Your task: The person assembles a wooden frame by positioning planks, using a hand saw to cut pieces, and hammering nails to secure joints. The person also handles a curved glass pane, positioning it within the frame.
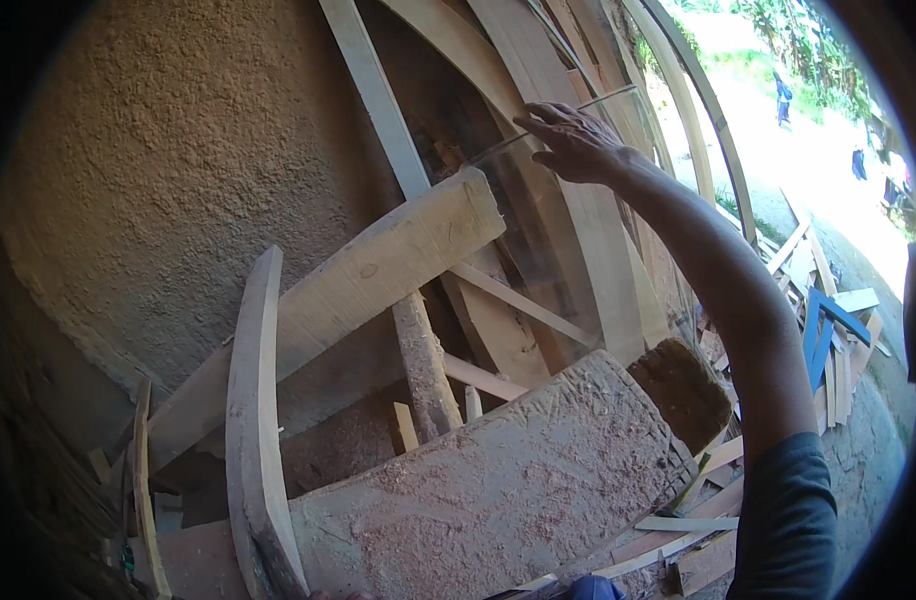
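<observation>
My right hand (578, 143) is at the top edge of a clear, see-through sheet (538, 215), glass or plastic, I cannot tell which. Its fingers lie over the edge and the thumb is on the near side. The sheet stands tilted among leaning boards (568, 180), its lower part hard to make out. Just left of it, the end of a thick squared beam (388, 265) slants upward. A broad, sawdust-covered wooden slab (498, 490) lies below. My left hand does not show clearly; only small skin-coloured bits appear at the bottom edge.
A curved timber piece (256, 420) stands upright at the left, before a rough earthen wall (198, 150). A dark-ended block (683, 395) is behind the slab. At right lie scrap wood strips (713, 525) and a blue angled frame (823, 335). Distant figures stand outdoors.
</observation>
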Tool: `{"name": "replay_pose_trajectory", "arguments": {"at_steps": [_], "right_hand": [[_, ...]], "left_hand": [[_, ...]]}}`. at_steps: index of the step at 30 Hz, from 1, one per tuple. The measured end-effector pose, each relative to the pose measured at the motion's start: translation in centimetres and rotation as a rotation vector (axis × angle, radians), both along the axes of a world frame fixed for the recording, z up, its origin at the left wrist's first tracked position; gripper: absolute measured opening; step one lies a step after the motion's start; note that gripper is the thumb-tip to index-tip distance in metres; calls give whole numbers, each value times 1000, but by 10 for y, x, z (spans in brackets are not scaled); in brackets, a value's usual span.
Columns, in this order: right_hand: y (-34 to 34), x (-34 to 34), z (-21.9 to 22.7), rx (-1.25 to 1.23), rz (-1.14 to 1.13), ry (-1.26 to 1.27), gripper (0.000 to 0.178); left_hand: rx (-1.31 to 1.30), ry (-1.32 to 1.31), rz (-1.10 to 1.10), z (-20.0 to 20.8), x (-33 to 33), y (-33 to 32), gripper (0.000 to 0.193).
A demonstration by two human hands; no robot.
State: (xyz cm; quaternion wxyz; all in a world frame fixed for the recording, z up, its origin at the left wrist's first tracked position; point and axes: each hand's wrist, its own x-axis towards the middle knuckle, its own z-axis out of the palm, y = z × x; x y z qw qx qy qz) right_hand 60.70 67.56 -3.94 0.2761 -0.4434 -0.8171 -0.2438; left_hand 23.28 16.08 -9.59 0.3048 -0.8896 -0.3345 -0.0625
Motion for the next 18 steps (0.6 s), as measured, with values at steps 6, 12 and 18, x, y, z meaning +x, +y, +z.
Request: {"name": "replay_pose_trajectory", "arguments": {"at_steps": [6, 12, 18], "right_hand": [[18, -24, -2, -78, -47, -53, 58], [2, -25, -3, -26, -87, -84, 41], [-39, 3, 10, -37, -54, -103, 39]], "left_hand": [[52, 17, 12, -1, 0, 2, 52], [90, 72, 11, -2, -1, 2, 60], [70, 94, 16, 1, 3, 4, 67]]}}
